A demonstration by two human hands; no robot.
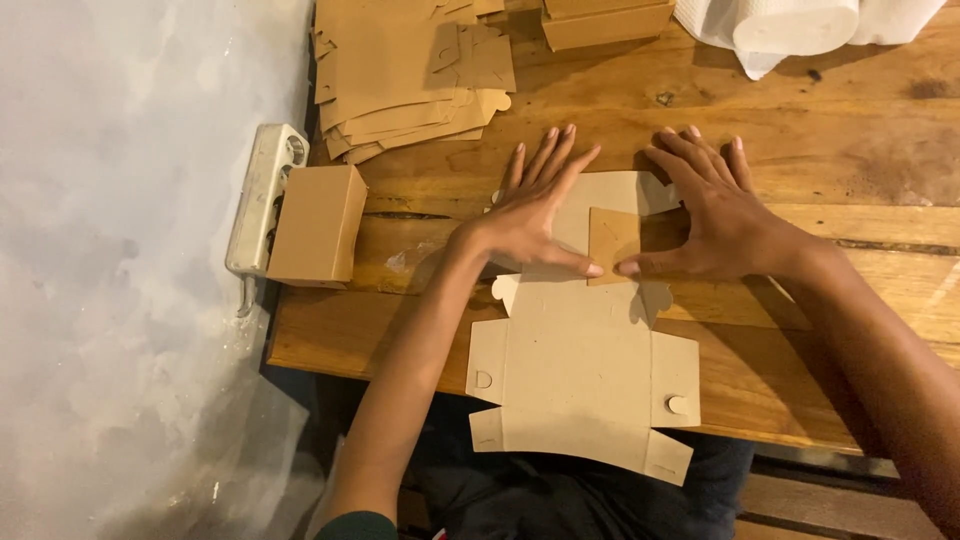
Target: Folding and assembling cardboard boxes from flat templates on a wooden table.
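Both hands, left hand [530, 215] and right hand [715, 215], are pressing flat with fingers spread on an unfolded tan cardboard box blank [580, 360] lying on a wooden table [800, 110]. Thumbs are nearly meeting. A folded brown box [318, 224] is sitting left, a stack of flat blanks [400, 70] behind.

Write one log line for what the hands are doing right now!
left hand: flat on cardboard box blank | right hand: flat on blank's far flap | thumbs meet at fold | folded box left | blank stack behind
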